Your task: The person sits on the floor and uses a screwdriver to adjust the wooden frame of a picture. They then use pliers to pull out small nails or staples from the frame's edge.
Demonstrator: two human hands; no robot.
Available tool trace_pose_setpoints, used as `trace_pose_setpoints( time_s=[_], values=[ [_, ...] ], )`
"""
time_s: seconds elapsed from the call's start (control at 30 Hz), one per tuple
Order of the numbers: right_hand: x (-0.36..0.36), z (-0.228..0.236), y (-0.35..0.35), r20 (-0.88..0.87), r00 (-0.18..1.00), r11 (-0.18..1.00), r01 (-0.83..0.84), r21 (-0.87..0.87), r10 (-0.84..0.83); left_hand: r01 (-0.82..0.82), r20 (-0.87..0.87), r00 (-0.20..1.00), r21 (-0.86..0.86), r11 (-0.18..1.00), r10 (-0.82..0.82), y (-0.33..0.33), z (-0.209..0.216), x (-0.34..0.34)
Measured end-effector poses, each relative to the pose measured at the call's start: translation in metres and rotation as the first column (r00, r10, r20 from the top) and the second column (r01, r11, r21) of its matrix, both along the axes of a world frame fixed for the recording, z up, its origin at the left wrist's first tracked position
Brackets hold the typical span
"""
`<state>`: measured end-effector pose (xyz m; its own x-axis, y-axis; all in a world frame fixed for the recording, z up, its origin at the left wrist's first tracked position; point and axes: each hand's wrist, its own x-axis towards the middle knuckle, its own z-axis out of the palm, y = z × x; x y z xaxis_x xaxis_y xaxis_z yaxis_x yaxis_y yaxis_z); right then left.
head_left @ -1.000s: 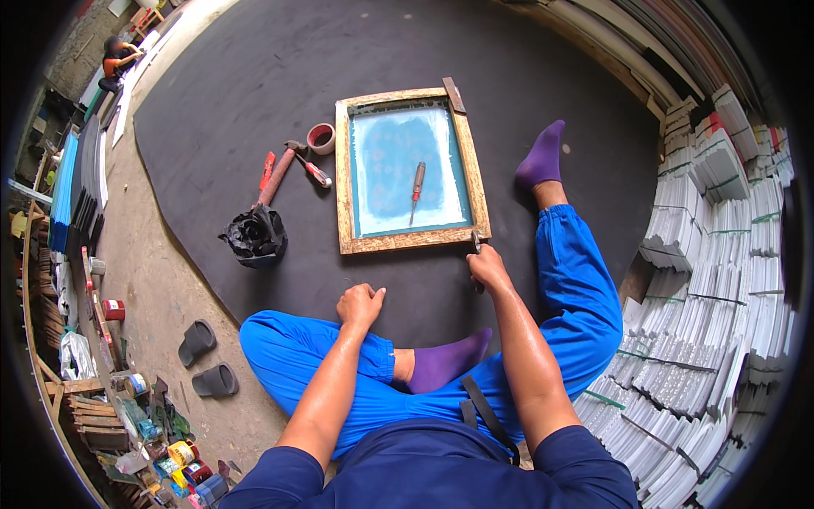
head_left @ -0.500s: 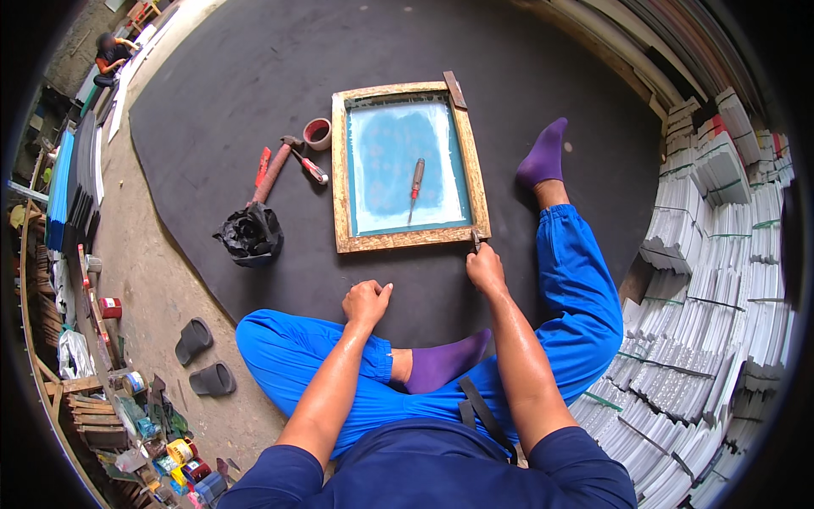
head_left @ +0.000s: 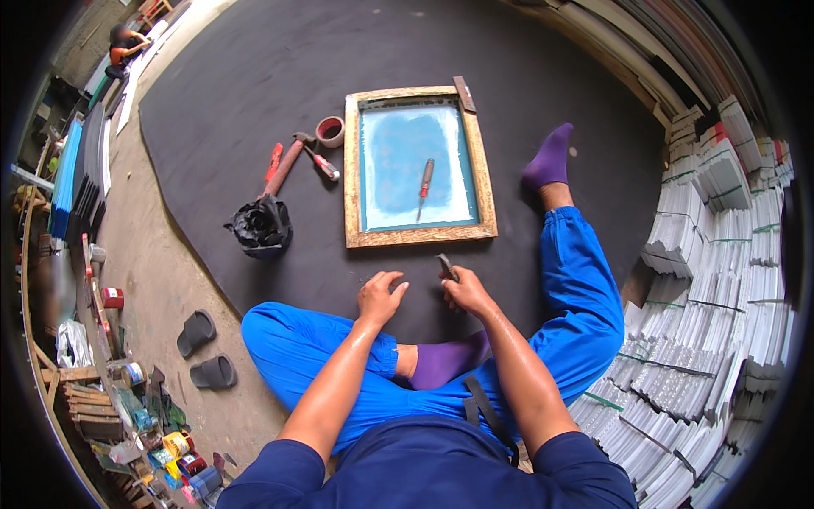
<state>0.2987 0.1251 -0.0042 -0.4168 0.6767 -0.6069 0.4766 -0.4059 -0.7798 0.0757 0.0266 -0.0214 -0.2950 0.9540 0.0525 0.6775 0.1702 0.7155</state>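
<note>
A wooden screen-printing frame with blue and white mesh lies flat on a dark mat. On the mesh rests a screwdriver with a clear grip and red collar. My right hand is closed round a short dark metal tool; its head pokes out toward the frame's near edge, apart from it, and its exact kind is hard to make out. Left of it, my left hand hovers over the mat, fingers apart and holding nothing. A flat brown strip sits across the frame's far right corner.
Left of the frame lie a hammer, a red cutter, a red and white tool, a tape roll and a black plastic bag. Bundled white stacks line the right. Slippers and paint cans are at left.
My right hand has drawn the dark tool off the frame's near right corner, back and leftward. My left hand has moved slightly right and its fingers have spread.
</note>
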Motion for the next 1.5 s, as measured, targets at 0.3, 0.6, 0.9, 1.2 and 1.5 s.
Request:
trace_pose_setpoints(
  time_s=[0.3,0.6,0.9,1.2,1.5],
  values=[
    [-0.041,0.019,-0.04,0.016,0.967,0.967,-0.252,-0.044,0.253,0.052,0.005,0.999,-0.002,0.999,-0.052,-0.007,0.002,-0.004],
    [-0.022,0.003,-0.03,-0.102,0.973,0.929,-0.227,-0.293,0.205,0.028,0.021,0.999,-0.156,0.987,-0.025,-0.004,0.005,-0.003],
    [-0.014,0.006,-0.018,-0.1,0.939,0.812,-0.336,-0.478,0.33,0.052,0.14,0.99,-0.248,0.967,-0.018,-0.006,0.001,-0.007],
    [0.017,-0.008,0.014,0.046,0.995,0.993,0.093,-0.076,-0.089,-0.243,-0.195,0.966,-0.434,0.868,0.172,0.0,0.013,-0.04],
    [0.033,0.016,0.058,0.42,0.887,0.974,0.115,0.195,-0.189,-0.253,-0.304,0.95,-0.597,0.761,0.078,0.004,0.032,-0.035]
  ],
)
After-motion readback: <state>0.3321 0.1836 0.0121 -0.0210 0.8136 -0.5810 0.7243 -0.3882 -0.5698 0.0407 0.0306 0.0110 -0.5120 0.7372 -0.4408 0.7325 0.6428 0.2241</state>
